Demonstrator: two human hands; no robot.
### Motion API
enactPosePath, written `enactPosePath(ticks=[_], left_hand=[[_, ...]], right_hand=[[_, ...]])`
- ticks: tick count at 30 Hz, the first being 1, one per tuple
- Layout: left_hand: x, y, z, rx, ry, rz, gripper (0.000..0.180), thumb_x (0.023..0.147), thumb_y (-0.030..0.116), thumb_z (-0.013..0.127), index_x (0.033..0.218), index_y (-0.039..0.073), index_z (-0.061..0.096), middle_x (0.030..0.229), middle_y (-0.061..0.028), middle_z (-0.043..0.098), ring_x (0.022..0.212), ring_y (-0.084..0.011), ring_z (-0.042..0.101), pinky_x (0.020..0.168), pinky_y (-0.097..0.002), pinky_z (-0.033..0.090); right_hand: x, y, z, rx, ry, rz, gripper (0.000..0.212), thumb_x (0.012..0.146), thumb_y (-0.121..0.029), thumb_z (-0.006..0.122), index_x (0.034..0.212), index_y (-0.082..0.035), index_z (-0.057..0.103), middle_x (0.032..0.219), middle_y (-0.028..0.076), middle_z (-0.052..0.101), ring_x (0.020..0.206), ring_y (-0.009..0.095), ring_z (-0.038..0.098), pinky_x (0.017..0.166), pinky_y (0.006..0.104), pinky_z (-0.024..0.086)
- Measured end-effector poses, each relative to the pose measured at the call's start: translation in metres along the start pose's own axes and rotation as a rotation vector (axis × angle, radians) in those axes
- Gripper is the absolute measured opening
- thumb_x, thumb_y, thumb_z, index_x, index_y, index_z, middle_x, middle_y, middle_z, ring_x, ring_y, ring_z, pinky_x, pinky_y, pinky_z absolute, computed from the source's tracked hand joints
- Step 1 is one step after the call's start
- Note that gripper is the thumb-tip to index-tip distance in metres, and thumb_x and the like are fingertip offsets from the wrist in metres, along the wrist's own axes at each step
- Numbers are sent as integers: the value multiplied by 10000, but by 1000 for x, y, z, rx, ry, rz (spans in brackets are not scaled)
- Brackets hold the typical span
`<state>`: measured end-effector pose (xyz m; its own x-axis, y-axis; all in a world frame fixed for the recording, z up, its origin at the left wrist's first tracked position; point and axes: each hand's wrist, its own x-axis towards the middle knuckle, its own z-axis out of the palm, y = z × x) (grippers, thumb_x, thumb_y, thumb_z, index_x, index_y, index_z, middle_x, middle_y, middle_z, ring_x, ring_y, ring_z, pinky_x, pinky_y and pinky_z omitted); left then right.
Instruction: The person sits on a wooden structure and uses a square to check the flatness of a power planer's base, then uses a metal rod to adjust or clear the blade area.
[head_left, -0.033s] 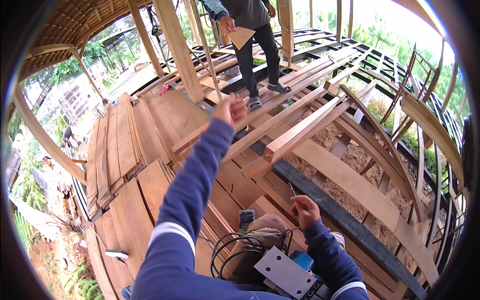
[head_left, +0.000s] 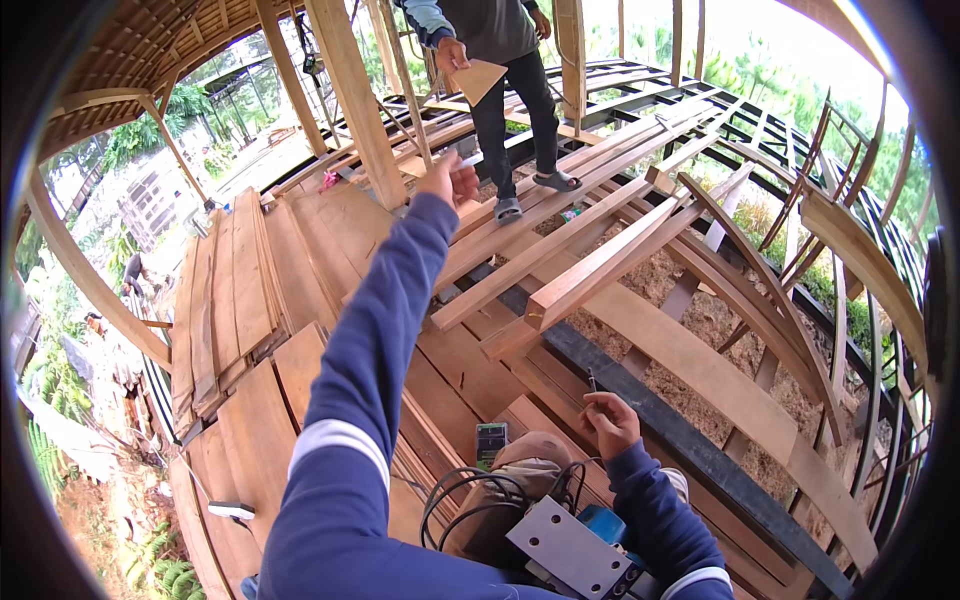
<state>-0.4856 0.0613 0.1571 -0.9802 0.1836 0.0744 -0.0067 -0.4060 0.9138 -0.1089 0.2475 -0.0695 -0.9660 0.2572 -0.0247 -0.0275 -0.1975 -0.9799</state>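
My left arm stretches forward over the boards, in a blue sleeve with a white band. At its end my left hand [head_left: 449, 184] is raised with its fingers partly spread, slightly blurred; I see nothing clearly held in it. Beyond it stands a person [head_left: 510, 110] in dark trousers and sandals, gripping a flat, pointed piece of wood [head_left: 478, 82]. Low on the right, my right hand [head_left: 612, 425] has curled fingers around a thin, short stick [head_left: 591, 380], its kind unclear. Close to my body rests a blue power tool [head_left: 604, 522] with a grey metal plate [head_left: 568, 549] with holes.
A black cable [head_left: 436, 505] loops over my brown-clad knee [head_left: 530, 449]. Ahead of the knee lies a small dark and green box [head_left: 491, 440]. Stacked planks [head_left: 235, 270] spread left. Timber beams [head_left: 590, 270] and a black metal beam [head_left: 640, 400] cross the open, gappy framework on the right.
My left hand has moved a little left and away from me, its fingers now clearer. My right hand stays put, while the stick in it tilts more upright. The other person hardly moves.
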Motion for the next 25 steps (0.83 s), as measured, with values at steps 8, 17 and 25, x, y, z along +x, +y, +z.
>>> enactPosePath(ticks=[8, 17, 25], left_hand=[[92, 46, 52, 84, 47, 98, 388, 1004, 407, 564, 1100, 32, 591, 729, -86, 670, 604, -201, 685, 539, -354, 600], [15, -37, 24, -109, 114, 172, 205, 1028, 166, 502, 1025, 10, 636, 870, -102, 708, 731, -175, 677, 666, -298, 562], [-116, -266, -22, -219, 329, -110, 535, 1021, 268, 576, 1459, -2, 432, 1329, -144, 583, 961, -202, 677, 900, -307, 554]], right_hand=[[-2, 9, -21, -115, 20, -126, 434, 916, 24, 586, 1338, -22, 494, 1073, 99, 660, 912, 140, 631, 809, 256, 515], [45, -10, -25, -165, 265, -136, 153, 1017, -154, 579, 994, -11, 630, 668, -1, 569, 553, 75, 529, 503, 239, 430], [214, -21, 22, -417, 266, -271, 164, 996, -170, 609, 929, -20, 596, 700, 60, 622, 539, 144, 575, 494, 294, 491]])
